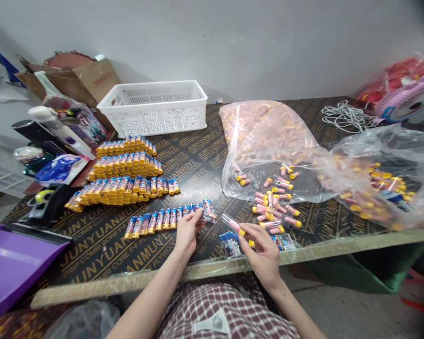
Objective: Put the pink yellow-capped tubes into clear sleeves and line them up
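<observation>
My right hand [262, 250] pinches a clear tube with a yellow cap [234, 225] and pink contents, tilted with its clear end up to the left. Another yellow cap [251, 243] shows by the fingers; whether it is held is unclear. My left hand [189, 231] has its fingertips pressed together at the right end of a row of blue-labelled tubes [157, 221]; what they grip is hidden. Beside those fingertips lie small printed blue pieces [208, 211]. More flat printed sleeves [230, 245] lie under and left of my right hand. Loose unlabelled tubes [277, 212] are scattered beyond it.
Stacked labelled tubes [123, 188] stand at left, before a white plastic basket [155, 113]. A large clear bag [268, 127] of tubes spills open at centre right; another bag [385, 188] lies farther right. A tape dispenser [45, 202], purple dustpan [17, 268] and pink fan [408, 101] flank the table.
</observation>
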Available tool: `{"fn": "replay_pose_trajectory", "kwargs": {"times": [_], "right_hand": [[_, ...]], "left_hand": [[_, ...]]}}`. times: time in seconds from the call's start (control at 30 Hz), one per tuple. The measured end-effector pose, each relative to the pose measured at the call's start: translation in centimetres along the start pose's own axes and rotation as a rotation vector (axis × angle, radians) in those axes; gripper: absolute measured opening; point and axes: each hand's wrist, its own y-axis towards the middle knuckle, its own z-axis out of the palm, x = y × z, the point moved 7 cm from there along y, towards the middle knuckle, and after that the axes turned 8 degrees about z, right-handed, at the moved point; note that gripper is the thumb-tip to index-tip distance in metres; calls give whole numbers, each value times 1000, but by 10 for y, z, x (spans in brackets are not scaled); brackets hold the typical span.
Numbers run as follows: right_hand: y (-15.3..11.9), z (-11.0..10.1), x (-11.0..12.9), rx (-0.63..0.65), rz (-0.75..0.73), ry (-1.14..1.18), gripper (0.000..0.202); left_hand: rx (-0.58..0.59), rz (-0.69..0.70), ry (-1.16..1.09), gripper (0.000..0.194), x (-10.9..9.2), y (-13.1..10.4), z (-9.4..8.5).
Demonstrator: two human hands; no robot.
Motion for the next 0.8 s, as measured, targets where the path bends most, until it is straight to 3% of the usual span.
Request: {"fn": "replay_pose_trajectory", "kwargs": {"times": [0.37, 0.8], "right_hand": [[-7, 16, 19, 76, -224, -119, 39], [-8, 17, 20, 1, -266, -166, 47]], "left_hand": [[-23, 49, 27, 37, 2, -1, -1], [-79, 70, 46, 37, 1, -1, -5]]}}
